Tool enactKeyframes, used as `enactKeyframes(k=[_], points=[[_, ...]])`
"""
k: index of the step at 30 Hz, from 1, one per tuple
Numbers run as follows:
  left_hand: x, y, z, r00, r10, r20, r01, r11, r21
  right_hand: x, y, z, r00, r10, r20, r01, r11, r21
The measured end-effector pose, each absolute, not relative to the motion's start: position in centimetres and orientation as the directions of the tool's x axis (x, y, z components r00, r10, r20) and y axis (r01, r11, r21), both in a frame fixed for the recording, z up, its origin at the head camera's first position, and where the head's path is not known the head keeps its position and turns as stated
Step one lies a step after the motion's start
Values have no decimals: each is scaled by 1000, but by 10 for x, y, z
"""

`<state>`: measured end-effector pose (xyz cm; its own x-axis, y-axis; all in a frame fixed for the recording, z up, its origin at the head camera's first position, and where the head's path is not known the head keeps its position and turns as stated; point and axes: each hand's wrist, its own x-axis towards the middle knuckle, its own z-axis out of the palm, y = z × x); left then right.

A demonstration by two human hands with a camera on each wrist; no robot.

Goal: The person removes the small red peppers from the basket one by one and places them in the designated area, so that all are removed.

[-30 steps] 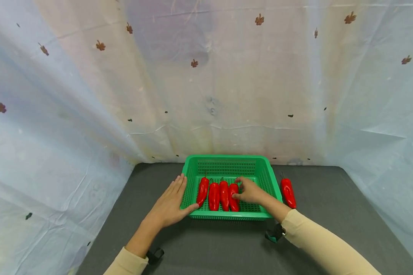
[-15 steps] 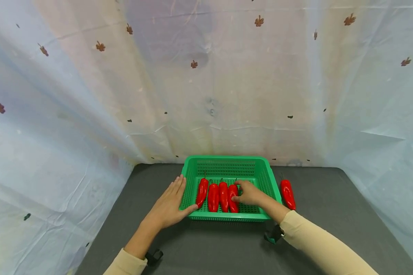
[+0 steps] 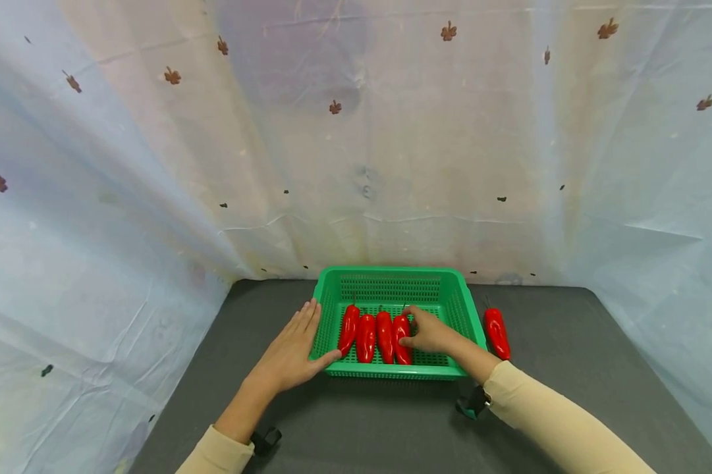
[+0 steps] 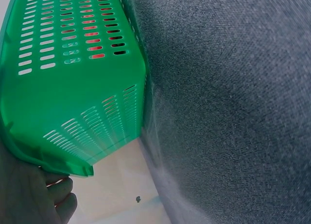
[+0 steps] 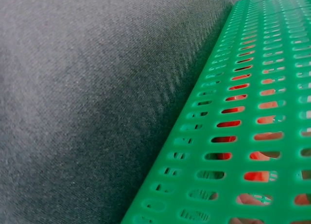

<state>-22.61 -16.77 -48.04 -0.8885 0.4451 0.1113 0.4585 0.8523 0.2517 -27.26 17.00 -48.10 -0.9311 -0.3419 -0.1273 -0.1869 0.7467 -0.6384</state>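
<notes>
The right hand [image 3: 431, 332] pinches a long, shiny red pepper [image 3: 403, 356], likely light and slippery; hold its middle. The left hand [image 3: 293, 353] has straight fingers.

Head cam evenly lit, peppers [image 3: 365, 338] glinting; L hand [image 4: 24, 195] dim in L-wrist cam.

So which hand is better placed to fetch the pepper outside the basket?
Probably the right hand: the loose pepper lies beyond the basket's right side, near that forearm, though the hand must release the rightmost pepper inside. The left hand is at the opposite side.
</notes>
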Motion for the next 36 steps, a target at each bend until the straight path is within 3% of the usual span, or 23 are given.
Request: enactKeyframes(k=[22, 36], points=[[-226, -169, -482, -889, 447, 105, 458, 854, 247, -275, 174, -482, -908, -409, -88, -225, 655, -722], [-225, -167, -479, -882, 453, 128, 471, 849, 240, -275, 179, -475, -917, -399, 2, -261, 595, -760]])
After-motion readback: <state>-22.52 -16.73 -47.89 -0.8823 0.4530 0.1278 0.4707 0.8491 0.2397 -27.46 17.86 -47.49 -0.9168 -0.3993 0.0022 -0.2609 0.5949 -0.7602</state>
